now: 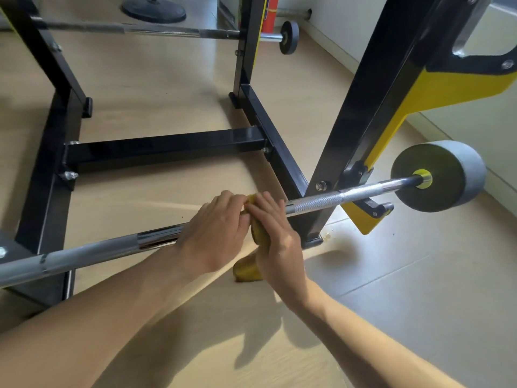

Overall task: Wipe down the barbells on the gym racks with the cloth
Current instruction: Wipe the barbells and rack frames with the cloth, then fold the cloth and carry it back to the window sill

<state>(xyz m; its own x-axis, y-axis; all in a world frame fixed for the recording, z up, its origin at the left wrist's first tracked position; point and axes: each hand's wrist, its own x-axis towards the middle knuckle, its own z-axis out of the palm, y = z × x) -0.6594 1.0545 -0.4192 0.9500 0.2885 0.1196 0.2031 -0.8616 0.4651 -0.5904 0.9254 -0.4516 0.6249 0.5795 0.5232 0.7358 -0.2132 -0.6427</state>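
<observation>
A chrome barbell point(321, 201) lies low across the black and yellow rack point(361, 107), running from the lower left edge to a grey weight plate point(447, 175) at the right. Both hands meet at its middle. My left hand point(215, 233) curls over the bar beside a yellow cloth point(258, 236). My right hand point(277, 236) grips that cloth, which wraps the bar and hangs below it to a loose end point(247, 271). A second barbell point(156, 30) rests higher at the back, with a small black plate point(288, 37) on its right end.
The rack's black base beams point(165, 147) cross the wooden floor under the bar. A round black base point(154, 8) stands at the back. A red cylinder point(272, 12) leans by the white wall on the right. Small crumbs lie on the floor near the rack's right foot point(313, 242).
</observation>
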